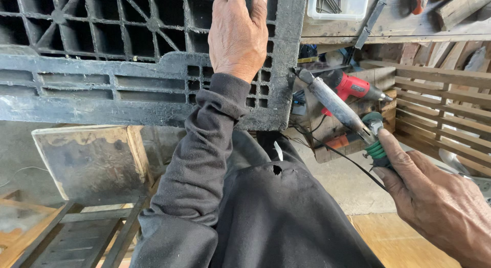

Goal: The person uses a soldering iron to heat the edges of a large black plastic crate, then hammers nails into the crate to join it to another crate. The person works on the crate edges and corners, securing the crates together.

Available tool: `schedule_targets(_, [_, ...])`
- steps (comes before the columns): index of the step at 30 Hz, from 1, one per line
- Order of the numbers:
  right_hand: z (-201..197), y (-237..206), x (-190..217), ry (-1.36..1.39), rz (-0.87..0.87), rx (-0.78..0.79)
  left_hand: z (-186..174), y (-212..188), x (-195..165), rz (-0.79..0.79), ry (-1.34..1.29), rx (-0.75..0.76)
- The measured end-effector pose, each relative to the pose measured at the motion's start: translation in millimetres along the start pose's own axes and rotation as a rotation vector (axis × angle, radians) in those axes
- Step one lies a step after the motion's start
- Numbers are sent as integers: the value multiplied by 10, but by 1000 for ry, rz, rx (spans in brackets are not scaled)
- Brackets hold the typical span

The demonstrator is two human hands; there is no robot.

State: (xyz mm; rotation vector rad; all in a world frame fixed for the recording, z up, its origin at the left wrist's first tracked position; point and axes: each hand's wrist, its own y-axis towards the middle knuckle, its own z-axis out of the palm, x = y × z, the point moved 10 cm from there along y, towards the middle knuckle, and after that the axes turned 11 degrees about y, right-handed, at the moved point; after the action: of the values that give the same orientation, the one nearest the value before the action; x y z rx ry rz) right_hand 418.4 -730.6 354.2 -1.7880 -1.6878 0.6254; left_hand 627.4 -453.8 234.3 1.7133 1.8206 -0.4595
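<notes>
Open gap between pallet (128, 78) and crate (440, 99).
</notes>
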Motion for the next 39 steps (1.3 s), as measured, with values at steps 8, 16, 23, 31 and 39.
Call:
schedule_targets(8, [-111,-6,50,134,-30,-61,22,-2,9,1,13,0])
schedule_targets(16, [41,9,-107,37,143,146,-11,4,-26,17,17,-26])
schedule_targets(23, [78,27,-230,167,270,209,-2,-4,-13,-24,-4,8])
schedule_targets(31, [175,32,-231,-47,257,315,64,3,10,-5,31,14])
schedule_targets(39, [84,63,-158,31,189,214,15,-7,-27,23,24,-29])
